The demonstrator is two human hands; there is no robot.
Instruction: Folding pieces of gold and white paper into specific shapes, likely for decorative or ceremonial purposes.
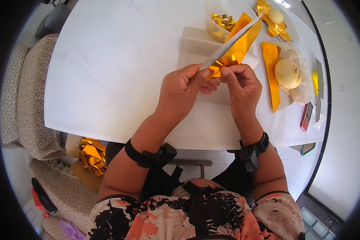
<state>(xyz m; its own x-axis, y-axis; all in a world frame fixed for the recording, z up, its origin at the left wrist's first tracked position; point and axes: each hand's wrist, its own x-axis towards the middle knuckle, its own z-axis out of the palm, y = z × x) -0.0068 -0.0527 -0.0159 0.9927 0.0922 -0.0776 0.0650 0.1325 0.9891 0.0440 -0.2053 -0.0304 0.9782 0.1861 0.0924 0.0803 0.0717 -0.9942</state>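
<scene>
Both hands pinch a folded sheet of gold foil paper (238, 45) above the white table. My left hand (183, 87) grips its lower left corner between thumb and fingers, by the pale edge of the sheet. At the lower right of the same piece, my right hand (243, 84) pinches the crumpled foil between thumb and forefinger. The sheet slants up and away to the right, its pale underside showing along one edge. Behind it stands a clear plastic bowl (211, 28) with small folded gold pieces (223, 22) inside.
Right of my hands lie a gold paper strip (271, 75), a round yellow melon (288, 73) on a plastic bag, a red mobile phone (306, 117) and a knife (319, 78). Another yellow fruit (275, 15) rests on gold paper farther back. A cardboard box (85, 177) holds folded gold pieces, lower left.
</scene>
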